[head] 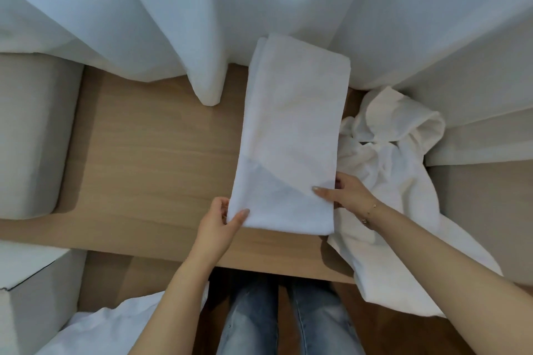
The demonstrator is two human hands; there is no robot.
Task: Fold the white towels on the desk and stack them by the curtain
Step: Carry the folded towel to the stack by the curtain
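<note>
I stand over a pale wooden tabletop, looking down. A long folded white towel lies lengthwise in front of me, its far end touching the white curtain. My left hand pinches the towel's near left corner, thumb on top. My right hand pinches the near right edge, thumb flat on the cloth; each grip is clamped on the towel. Just right of it a crumpled white towel spills over the tabletop's near edge.
</note>
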